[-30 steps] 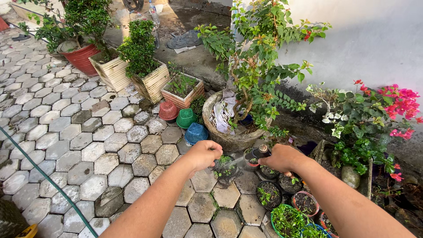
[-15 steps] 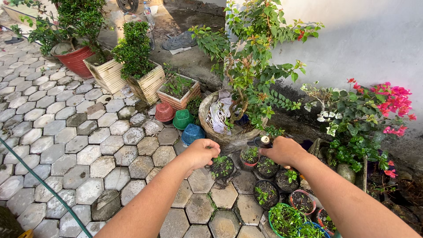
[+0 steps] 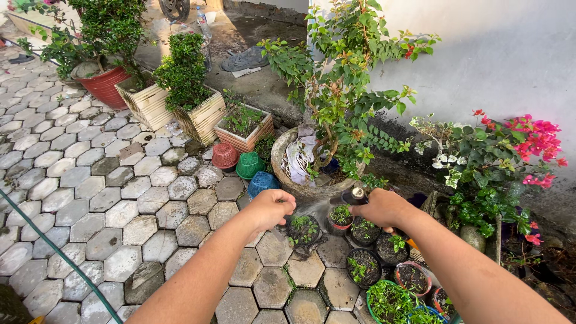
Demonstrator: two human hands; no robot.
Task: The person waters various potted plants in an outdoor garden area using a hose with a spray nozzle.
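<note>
Both hands have drifted a little toward the big pot since a second ago, and the fine spray that showed then between the nozzle and the seedling pot is fainter now, just a thin haze. My right hand (image 3: 384,208) is closed around a dark hose nozzle (image 3: 354,195) with a pale tip, held just above a small red-rimmed pot (image 3: 340,216). My left hand (image 3: 273,207) is curled into a loose fist near the black seedling pot (image 3: 302,228); I cannot tell whether it grips anything, since the fingers fold under.

That seedling pot sits on the hexagonal paving (image 3: 120,210), between my two hands, with more small black pots (image 3: 363,267) clustered close at the right. Behind them stands the large stone pot (image 3: 306,180) with its shrub, and three upturned plastic baskets (image 3: 248,164) lie just left of it.

My worry is the nozzle's aim: it is close to very young sprouts, and a hard jet could wash loose soil out or flatten them. The light pots also stand nearly touching, so a knock from my right forearm could tip one. A green hose (image 3: 60,252) crossing the paving could snag underfoot.
</note>
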